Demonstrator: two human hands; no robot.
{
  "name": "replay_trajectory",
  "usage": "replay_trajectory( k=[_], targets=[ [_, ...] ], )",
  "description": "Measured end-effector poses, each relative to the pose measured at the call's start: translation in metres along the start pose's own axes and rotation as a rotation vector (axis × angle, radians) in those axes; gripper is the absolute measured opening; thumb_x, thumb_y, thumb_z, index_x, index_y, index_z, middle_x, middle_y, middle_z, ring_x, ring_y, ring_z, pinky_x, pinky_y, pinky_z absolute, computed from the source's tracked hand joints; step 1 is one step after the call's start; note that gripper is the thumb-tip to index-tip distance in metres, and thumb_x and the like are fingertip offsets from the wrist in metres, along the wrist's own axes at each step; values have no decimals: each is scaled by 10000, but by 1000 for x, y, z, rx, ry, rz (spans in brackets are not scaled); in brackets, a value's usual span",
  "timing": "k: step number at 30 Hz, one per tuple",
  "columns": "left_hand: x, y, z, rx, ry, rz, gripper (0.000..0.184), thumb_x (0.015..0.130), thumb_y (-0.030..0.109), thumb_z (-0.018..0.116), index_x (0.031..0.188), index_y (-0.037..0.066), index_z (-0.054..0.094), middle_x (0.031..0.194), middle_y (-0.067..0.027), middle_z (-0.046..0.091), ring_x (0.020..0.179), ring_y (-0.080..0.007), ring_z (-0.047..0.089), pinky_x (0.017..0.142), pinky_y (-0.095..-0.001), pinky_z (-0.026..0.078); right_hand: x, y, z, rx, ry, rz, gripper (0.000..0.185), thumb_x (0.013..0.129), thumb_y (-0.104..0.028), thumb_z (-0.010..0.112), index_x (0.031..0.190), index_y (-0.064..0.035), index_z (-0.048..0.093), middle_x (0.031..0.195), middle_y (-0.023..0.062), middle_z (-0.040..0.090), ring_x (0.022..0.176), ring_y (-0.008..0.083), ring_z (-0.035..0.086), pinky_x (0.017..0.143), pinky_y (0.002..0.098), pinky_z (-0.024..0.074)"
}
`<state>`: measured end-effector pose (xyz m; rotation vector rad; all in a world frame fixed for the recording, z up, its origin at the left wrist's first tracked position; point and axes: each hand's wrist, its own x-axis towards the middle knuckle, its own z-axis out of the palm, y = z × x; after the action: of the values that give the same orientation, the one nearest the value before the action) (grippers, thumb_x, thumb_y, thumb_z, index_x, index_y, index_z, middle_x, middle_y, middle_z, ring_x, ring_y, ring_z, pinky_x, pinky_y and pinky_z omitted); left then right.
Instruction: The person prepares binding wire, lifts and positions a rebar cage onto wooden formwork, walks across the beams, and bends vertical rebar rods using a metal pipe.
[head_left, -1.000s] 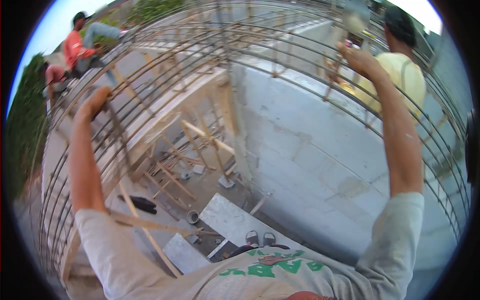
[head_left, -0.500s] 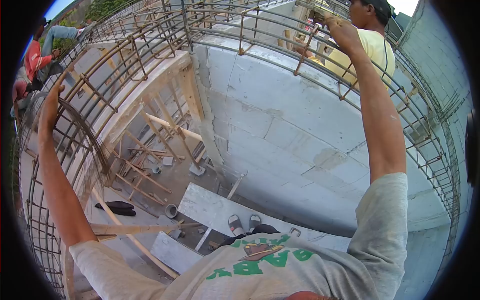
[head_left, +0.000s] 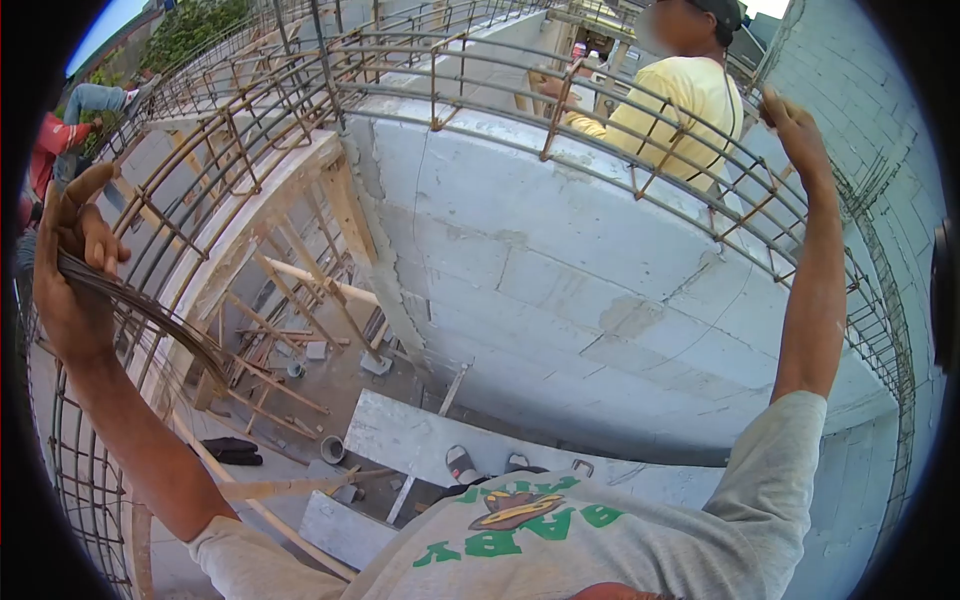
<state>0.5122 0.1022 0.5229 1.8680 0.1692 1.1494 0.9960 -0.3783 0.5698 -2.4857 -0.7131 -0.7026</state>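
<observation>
My left hand (head_left: 78,310) is raised at the left, holding a bundle of thin tie wires (head_left: 165,318) against its palm. The fingers are partly curled, and the loose wire ends hang down to the right. My right hand (head_left: 800,140) is lifted at the upper right with its fingers pinched together. Whatever they may hold is too small to make out. Below and beside it runs a long rebar cage (head_left: 545,145), tied with square stirrups, along the top of the grey block wall (head_left: 520,270). Its left branch passes near my left hand.
I stand on a board platform (head_left: 400,425) high above a floor littered with timber, a bucket (head_left: 333,449) and wooden props. A co-worker in a yellow shirt (head_left: 680,110) is beyond the cage; another in red (head_left: 52,150) sits far left. Vertical bars (head_left: 325,60) rise at the wall corner.
My right hand has moved right, away from the cage near the co-worker. My left hand has shifted lower and turned its palm, still with the tie wires. The view has shifted slightly.
</observation>
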Motion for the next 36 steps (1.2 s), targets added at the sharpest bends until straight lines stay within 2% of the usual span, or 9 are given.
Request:
replay_trajectory(
  k=[4,9,12,18,23,27,34,35,36],
  targets=[
    [-8,17,46,-179,72,75,481,1000,316,240,1039,-53,546,538,38,405,402,-28,359,438,-159,376,-22,90,-48,-214,-19,136,654,851,-607,435,827,18,627,760,115,607,759,196,558,722,317,426],
    [-12,48,127,-434,-158,153,428,1001,257,264,963,-46,564,478,36,389,382,-38,382,431,-186,426,-71,174,-97,-262,64,319,657,845,-634,424,707,-13,584,659,81,568,659,196,527,645,332,414],
    [-25,66,202,-429,-74,159,442,998,264,274,948,-56,574,479,32,388,381,-42,381,431,-191,434,-92,210,-122,-291,36,386,663,842,-640,427,696,-13,583,628,70,561,637,194,527,633,336,410],
    [-10,71,310,-482,-257,65,411,976,256,322,934,-40,603,496,23,420,414,-60,409,424,-186,394,-106,270,-132,-276,34,330,663,855,-609,427,678,13,568,654,149,574,659,269,549,652,386,419],
    [38,48,389,-142,-253,-349,427,916,281,326,992,-22,617,662,-19,578,562,-87,484,620,-279,447,-111,281,-128,-284,7,288,655,862,-607,398,784,8,609,774,186,616,781,328,579,730,400,430],
    [92,-1,437,184,-331,-31,513,916,332,263,988,-11,638,827,-52,652,811,-169,552,872,-344,359,-103,286,-128,-247,61,268,689,845,-648,389,821,5,608,815,178,627,821,340,582,745,397,430],
    [132,-29,519,369,-579,-101,479,844,407,323,798,0,570,720,-82,587,685,-225,554,642,-353,427,-68,310,-103,-181,-127,253,796,803,-735,344,761,21,591,784,186,615,781,298,568,741,400,422],
    [133,-35,524,430,-618,-36,474,842,417,323,751,13,552,667,-67,575,636,-228,563,590,-351,430,-65,308,-95,-195,-93,202,726,830,-702,345,739,-13,555,750,99,571,718,221,515,698,350,395],
    [136,-44,529,332,-594,-50,312,922,230,286,785,26,479,623,-109,560,483,-177,555,447,-287,434,-62,307,-89,-208,-59,151,661,858,-669,345,718,-47,520,715,12,527,655,144,463,655,301,367]
  ],
)
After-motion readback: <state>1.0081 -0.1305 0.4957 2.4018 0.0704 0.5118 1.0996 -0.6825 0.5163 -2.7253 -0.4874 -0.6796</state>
